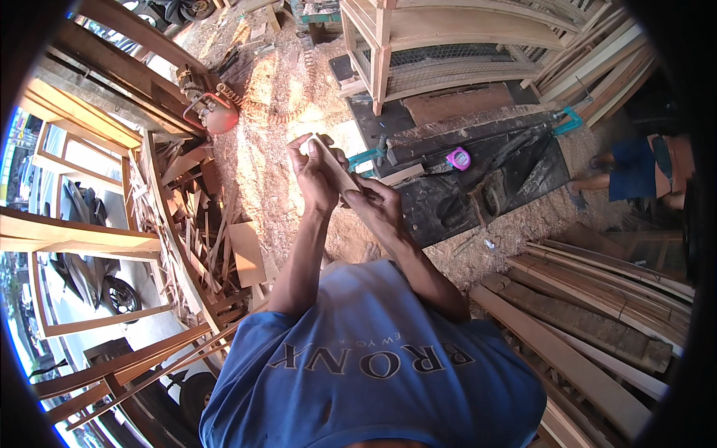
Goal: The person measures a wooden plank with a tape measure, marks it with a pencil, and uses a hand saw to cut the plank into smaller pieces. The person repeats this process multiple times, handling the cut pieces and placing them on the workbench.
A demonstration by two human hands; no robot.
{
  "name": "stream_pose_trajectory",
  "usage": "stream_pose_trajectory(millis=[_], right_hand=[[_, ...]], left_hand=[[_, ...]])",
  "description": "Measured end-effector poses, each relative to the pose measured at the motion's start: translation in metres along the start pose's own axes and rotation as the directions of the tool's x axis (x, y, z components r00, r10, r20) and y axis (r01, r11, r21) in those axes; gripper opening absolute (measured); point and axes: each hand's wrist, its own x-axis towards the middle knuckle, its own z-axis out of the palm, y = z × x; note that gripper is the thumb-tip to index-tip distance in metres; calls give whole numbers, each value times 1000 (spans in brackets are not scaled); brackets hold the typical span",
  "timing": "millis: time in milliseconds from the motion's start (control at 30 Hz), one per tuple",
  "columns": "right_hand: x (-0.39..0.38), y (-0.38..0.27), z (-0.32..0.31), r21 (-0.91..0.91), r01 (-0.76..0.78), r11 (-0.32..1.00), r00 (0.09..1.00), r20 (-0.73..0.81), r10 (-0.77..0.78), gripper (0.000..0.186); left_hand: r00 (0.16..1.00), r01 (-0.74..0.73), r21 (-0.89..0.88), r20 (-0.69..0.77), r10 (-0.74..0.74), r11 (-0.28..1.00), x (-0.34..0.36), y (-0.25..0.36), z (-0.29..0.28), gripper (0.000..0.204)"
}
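Observation:
My left hand [314,175] grips the upper end of a short, pale wooden piece [332,164], which is held tilted in front of me. My right hand [373,198] holds the lower end of the same piece, its thumb resting on the wood. Just right of my hands is a dark, dusty workbench [441,216] carrying a pink tape measure [458,158], a short wooden strip [404,175] and teal clamps [566,122].
A wooden frame with mesh [379,75] stands on the bench's far part. Scrap wood [209,246] lies at left, long boards [567,313] at lower right. A red machine [216,112] sits upper left on the sawdust floor [261,164]. Another person's legs [590,179] show at right.

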Motion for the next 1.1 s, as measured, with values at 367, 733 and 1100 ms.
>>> stream_pose_trajectory(millis=[367, 733, 1100], right_hand=[[1, 14, -2, -58, 42, 997, 999, 11, -41, 42], [-1, 23, -2, -4, 20, 1000, 1000, 22, -20, 43], [-4, 26, -6, -41, 2, 999, 1000, -10, -2, 44]], left_hand=[[999, -35, 26, -39, 36, 999, 0, -5, -10, 14], [995, -1, 172, -101, 19, 985, -6, -2, -9, 12], [987, 156, 48, 20, -157, 987, -21, -8, -16, 24]])
